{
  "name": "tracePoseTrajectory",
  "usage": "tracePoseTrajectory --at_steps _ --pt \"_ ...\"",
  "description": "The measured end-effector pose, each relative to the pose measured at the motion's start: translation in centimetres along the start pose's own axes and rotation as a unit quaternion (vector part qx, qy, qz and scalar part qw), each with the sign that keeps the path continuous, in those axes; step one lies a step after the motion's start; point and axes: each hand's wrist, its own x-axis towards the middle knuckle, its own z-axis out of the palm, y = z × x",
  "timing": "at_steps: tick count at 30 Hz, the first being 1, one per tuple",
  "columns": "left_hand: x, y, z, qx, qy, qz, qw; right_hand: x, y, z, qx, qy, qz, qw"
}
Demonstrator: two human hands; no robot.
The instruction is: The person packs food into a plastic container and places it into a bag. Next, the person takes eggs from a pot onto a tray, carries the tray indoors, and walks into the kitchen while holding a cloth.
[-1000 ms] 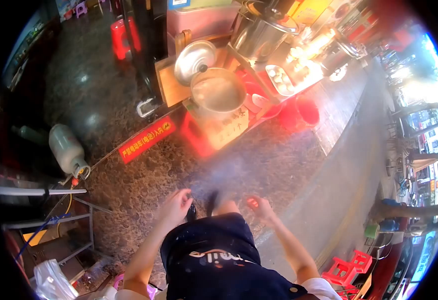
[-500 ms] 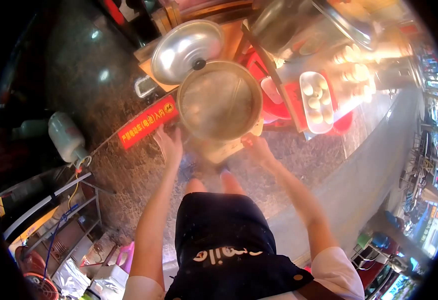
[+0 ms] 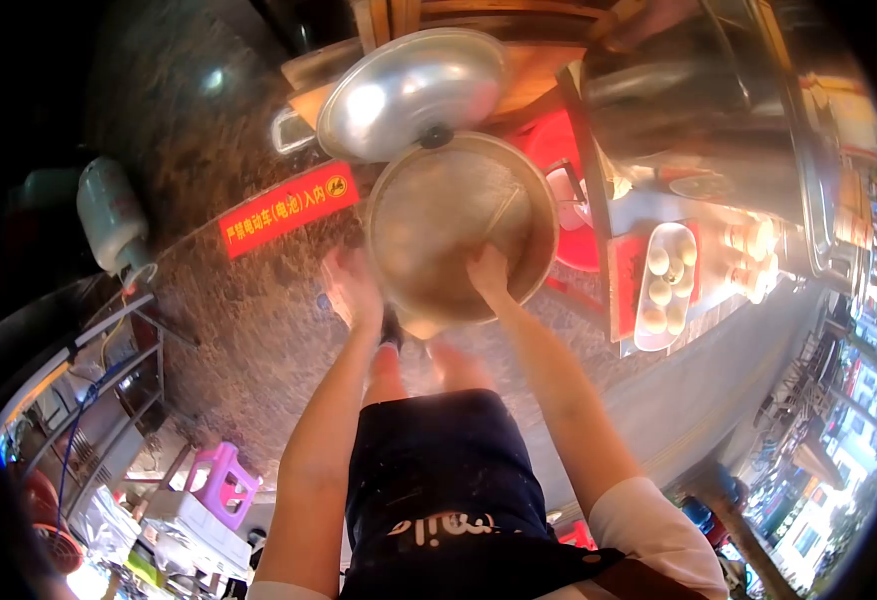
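A wide round metal pot (image 3: 429, 215) stands in front of me, its inside hazy. A thin stick-like utensil (image 3: 504, 212) leans in it. My right hand (image 3: 489, 270) reaches over the pot's near rim with its fingers curled. The utensil's lower end meets these fingers, but whether they grip it is unclear. My left hand (image 3: 352, 288) hangs just left of the pot, fingers apart and blurred, holding nothing visible. A shiny domed lid (image 3: 409, 90) with a black knob stands tilted against the pot's far side.
A white tray of pale round items (image 3: 667, 290) sits at the right, near a red basin (image 3: 564, 225) and a large steel vessel (image 3: 699, 120). A red sign (image 3: 289, 208) is left of the pot. A gas cylinder (image 3: 111, 215) and pink stool (image 3: 224, 485) are further left.
My right hand has moved from outside the pot's near right rim to over its inside. My left hand stays beside the pot. The view has shifted, bringing the pot slightly right and lower.
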Motion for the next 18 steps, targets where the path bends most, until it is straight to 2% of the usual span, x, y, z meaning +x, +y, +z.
tracePoseTrajectory --at_steps 4,7,10,13,14,17,18 --pt "-0.2 0.6 -0.8 0.005 -0.031 -0.042 0.999 -0.4 0.6 0.0 0.021 0.027 -0.011 0.999" --pt "-0.2 0.3 -0.4 0.011 -0.021 -0.048 0.999 -1.0 0.7 -1.9 0.053 0.019 -0.067 0.996" --pt "-0.3 0.8 -0.7 0.024 -0.032 -0.095 0.995 -1.2 1.7 -3.4 0.090 -0.064 -0.024 0.994" --pt "-0.3 0.8 -0.7 0.038 -0.046 -0.119 0.991 -3.4 -1.1 -6.9 0.267 -0.129 -0.019 0.955" --pt "-0.4 0.7 -0.7 0.036 -0.038 -0.119 0.991 -3.8 -1.3 -7.5 0.285 -0.127 -0.074 0.947" --pt "-0.7 0.7 -0.6 0.054 -0.024 -0.124 0.990 -4.4 -1.0 -8.7 0.198 -0.114 -0.233 0.945" --pt "-0.8 0.9 -0.8 0.058 -0.014 -0.123 0.991 -4.7 -1.0 -9.5 0.146 -0.137 -0.251 0.947"
